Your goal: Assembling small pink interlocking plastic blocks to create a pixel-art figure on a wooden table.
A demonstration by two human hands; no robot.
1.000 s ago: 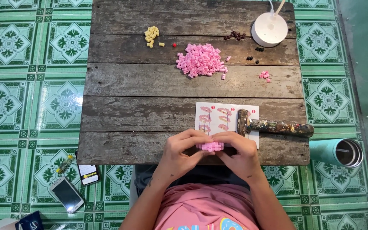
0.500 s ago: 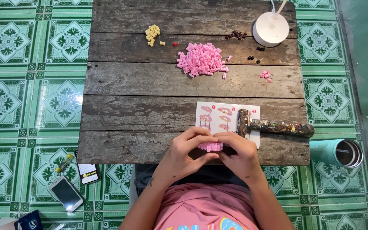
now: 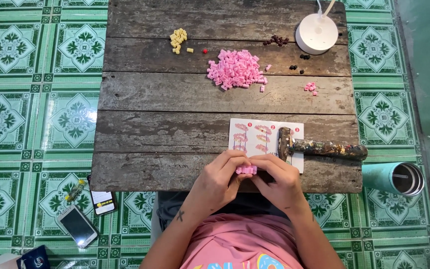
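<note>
Wooden table [image 3: 175, 129], small pink brick cluster [image 3: 246, 170]

white instruction sheet [image 3: 265, 137] on table | two phones [image 3: 77, 225] on floor

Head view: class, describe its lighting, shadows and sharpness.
Head view: soft, even light; no glare on the weathered grey plank table; only faint shadow under the left hand and right hand holding the small pink brick assembly; loose pink brick pile sharp; planks look straight.
</note>
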